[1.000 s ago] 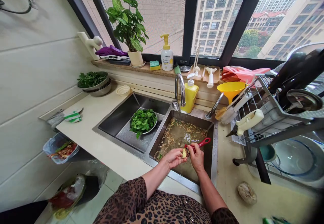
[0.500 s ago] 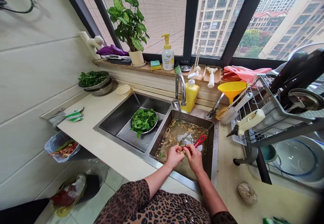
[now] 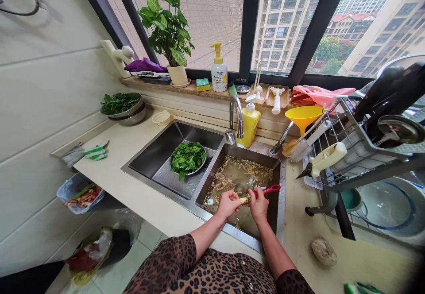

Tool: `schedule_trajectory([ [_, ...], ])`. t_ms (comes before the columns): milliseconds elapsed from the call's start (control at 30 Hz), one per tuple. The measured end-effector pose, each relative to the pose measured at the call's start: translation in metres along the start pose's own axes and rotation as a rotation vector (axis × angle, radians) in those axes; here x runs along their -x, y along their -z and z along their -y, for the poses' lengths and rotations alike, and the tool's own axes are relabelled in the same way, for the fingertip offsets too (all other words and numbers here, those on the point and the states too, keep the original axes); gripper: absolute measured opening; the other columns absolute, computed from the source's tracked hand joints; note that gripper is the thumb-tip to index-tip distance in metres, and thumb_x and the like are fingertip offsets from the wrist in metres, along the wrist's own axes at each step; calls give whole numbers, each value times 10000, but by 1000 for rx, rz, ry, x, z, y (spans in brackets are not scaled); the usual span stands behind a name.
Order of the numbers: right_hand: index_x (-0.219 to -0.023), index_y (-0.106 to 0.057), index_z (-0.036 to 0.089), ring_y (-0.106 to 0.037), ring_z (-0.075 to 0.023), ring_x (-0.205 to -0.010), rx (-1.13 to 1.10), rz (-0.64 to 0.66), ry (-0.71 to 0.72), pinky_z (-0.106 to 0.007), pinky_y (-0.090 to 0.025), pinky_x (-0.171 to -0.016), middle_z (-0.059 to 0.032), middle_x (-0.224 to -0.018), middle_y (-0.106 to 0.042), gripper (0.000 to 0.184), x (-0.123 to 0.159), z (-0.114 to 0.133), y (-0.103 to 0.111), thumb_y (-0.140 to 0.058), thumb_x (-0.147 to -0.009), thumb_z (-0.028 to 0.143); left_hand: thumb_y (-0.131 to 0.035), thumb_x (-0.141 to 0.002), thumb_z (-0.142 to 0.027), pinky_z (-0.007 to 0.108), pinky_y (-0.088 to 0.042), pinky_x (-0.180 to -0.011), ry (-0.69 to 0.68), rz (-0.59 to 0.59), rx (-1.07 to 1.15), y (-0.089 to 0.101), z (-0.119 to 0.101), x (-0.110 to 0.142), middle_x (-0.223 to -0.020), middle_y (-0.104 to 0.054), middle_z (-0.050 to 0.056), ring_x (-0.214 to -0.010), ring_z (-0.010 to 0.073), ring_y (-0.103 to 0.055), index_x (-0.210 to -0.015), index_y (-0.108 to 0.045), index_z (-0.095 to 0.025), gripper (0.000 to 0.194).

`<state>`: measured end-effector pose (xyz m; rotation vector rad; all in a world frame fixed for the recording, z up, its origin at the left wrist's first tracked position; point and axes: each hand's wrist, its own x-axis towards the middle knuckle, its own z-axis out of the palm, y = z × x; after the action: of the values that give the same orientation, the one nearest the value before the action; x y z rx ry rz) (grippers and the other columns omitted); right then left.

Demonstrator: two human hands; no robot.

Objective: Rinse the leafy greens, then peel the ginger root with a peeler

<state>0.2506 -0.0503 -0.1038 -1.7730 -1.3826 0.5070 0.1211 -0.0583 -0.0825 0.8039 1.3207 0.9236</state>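
Observation:
Over the right sink basin (image 3: 283, 196), my left hand (image 3: 227, 205) pinches a small pale-yellow piece of peeled vegetable (image 3: 245, 200), whose kind I cannot make out. Close beside it, my right hand (image 3: 259, 206) is closed round a red-handled peeler (image 3: 272, 188). The handle points to the right, and the peeler's head is at the piece, partly hidden by my fingers. Below both hands, cloudy water (image 3: 234, 172) fills the basin, with many brown and yellowish peelings floating in it.
In the left basin (image 3: 146, 163) sits a bowl of green leaves (image 3: 188, 157). A faucet (image 3: 239, 117) and yellow soap bottle (image 3: 249, 125) stand behind. To the right are a dish rack (image 3: 352, 152) and a brown lump (image 3: 323, 252). A bin (image 3: 81, 194) hangs at lower left.
The peeler has shifted to the right and its handle lies flatter. More of the pale-yellow piece now shows between my hands, which are slightly further apart.

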Motion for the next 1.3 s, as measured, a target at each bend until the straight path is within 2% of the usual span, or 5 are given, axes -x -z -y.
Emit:
schedule_trajectory([
  [500,-771,-556,189,-547,-140,-540,-39,10,117,-224,-395,-531,-18,-648,-618,323,-7,31,30,-444,-819,488,-699,-556,-138,269,-496,-581,247,397,477,15,-31,9,-693,-586,-24,-511,105,-595,-872,-476,-166,387],
  [667,-861,-577,202,-589,-152,-669,-75,235,321,-231,-427,-618,-49,-795,-654,278,-1,69,42,-424,-855,433,-687,-586,-122,260,-481,-622,213,432,556,16,-45,20,-728,-585,15,-573,87,-570,-828,-527,-127,290],
  [833,-727,-571,204,-521,-147,-508,292,73,236,-221,-329,-488,-19,-582,-588,347,-1,63,48,-403,-843,484,-662,-545,-122,257,-456,-519,254,446,459,24,-47,31,-663,-569,-12,-473,102,-555,-820,-482,-149,330],
  [1200,-767,-575,203,-525,-136,-531,223,16,199,-220,-349,-511,-17,-638,-604,311,3,86,51,-433,-832,471,-661,-527,-121,275,-469,-537,291,393,371,35,-59,33,-665,-545,-33,-480,89,-542,-808,-443,-159,358],
  [1300,-806,-570,206,-560,-130,-590,69,137,249,-210,-384,-559,-24,-711,-635,285,2,92,48,-423,-848,447,-641,-526,-86,278,-480,-575,295,420,430,37,-62,30,-678,-553,-34,-510,84,-544,-829,-453,-164,364],
])
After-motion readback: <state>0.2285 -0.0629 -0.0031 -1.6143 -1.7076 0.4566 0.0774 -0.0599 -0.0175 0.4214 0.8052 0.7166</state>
